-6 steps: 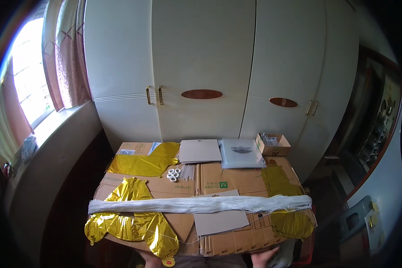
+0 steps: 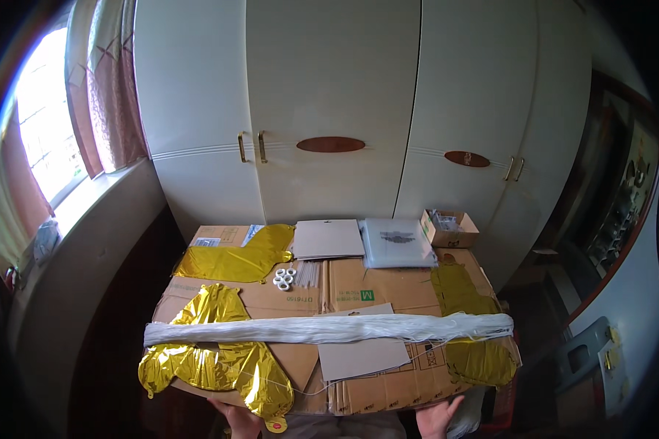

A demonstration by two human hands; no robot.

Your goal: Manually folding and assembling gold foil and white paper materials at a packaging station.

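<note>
My left hand (image 2: 240, 420) is low at the near edge of the cardboard-covered table, beside a gold foil balloon (image 2: 260, 380); its visible fingers are stretched out and it holds nothing I can see. At the same edge further right, my right hand (image 2: 438, 420) is also open, one digit pointing up and outward. Across the table lies a long hank of white string (image 2: 329, 328), over the foil balloon at left, a grey card sheet (image 2: 362, 360) in the middle and another gold foil balloon (image 2: 476, 364) at right. A loose strand trails in front.
At the back are another gold foil piece (image 2: 231, 262), a stack of grey cards (image 2: 328, 240), clear plastic sleeves (image 2: 399, 252) and a small cardboard box (image 2: 458, 238) of packets. White tape rolls (image 2: 283, 287) sit beside thin clear sticks (image 2: 308, 276). Tall cabinets (image 2: 329, 88) stand behind.
Both hands have risen a little further into view at the near table edge, with more of the fingers showing. The view has tilted slightly; things on the table stay put.
</note>
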